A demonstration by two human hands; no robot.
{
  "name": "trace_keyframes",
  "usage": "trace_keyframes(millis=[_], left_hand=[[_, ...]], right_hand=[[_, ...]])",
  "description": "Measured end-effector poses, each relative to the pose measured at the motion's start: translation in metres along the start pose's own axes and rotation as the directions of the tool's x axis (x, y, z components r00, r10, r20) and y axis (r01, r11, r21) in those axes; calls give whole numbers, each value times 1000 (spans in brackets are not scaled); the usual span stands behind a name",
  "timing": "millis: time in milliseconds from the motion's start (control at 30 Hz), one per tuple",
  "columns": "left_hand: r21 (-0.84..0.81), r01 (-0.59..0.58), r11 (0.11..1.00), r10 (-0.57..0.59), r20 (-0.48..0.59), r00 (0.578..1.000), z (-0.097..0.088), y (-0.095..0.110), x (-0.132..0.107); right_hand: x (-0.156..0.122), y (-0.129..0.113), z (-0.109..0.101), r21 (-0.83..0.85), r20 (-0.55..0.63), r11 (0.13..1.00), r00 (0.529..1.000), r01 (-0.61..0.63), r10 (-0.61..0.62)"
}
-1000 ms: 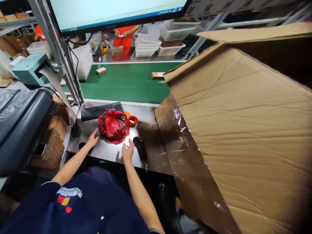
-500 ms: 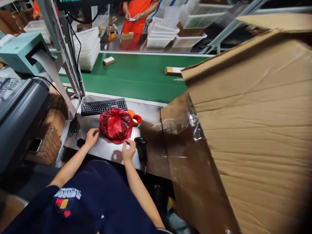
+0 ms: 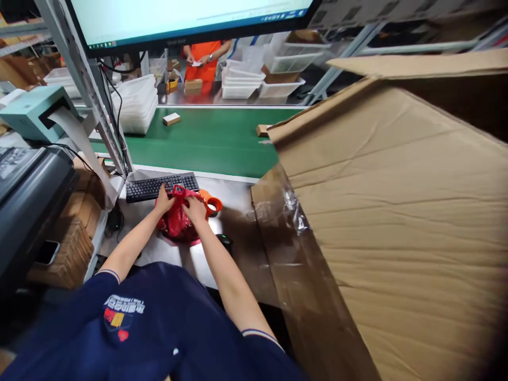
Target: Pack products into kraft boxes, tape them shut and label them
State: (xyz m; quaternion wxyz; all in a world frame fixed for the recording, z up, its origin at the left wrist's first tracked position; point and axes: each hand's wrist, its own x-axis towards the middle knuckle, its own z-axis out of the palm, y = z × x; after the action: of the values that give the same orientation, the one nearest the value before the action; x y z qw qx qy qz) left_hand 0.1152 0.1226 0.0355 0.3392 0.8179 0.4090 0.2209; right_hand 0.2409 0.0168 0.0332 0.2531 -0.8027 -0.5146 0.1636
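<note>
A red plastic bag (image 3: 177,225), gathered into a tied top and full of something I cannot make out, sits on the metal worktop. My left hand (image 3: 163,201) grips the left side of its gathered top, thumb raised. From the right, my right hand (image 3: 194,209) has its fingers closed on the same top, covering part of the bag. Just behind the bag lies a black keyboard (image 3: 145,189). An orange tape dispenser or ring (image 3: 215,203) stands close to its right. The black handheld scanner (image 3: 225,241) is partly hidden behind my right forearm.
A large open cardboard box (image 3: 389,211) fills the right side. Beyond the worktop runs a green conveyor belt (image 3: 214,143) carrying small boxes. A monitor (image 3: 190,21) hangs above, and a label printer (image 3: 37,114) stands left. Across the belt is a person in orange (image 3: 204,58).
Both my hands have moved from beside the red plastic bag up onto its tied top and taken hold of it. The view has tilted up, bringing in the monitor.
</note>
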Motion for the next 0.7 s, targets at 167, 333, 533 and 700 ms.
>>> trace_keyframes(millis=[167,333,533,700], left_hand=[[-67,18,998,-14,58,998,-3,1,22],[-157,-95,983,111,94,989,-15,26,36],[-480,-241,843,294,36,955,-49,21,37],[-178,-241,954,256,65,965,-20,-11,-9]], right_hand=[[-4,10,9,101,-53,994,997,-45,50],[-2,21,17,255,-116,967,992,-19,50],[-6,34,14,353,-216,931,976,90,-13],[-13,33,11,363,-232,921,971,139,-55]])
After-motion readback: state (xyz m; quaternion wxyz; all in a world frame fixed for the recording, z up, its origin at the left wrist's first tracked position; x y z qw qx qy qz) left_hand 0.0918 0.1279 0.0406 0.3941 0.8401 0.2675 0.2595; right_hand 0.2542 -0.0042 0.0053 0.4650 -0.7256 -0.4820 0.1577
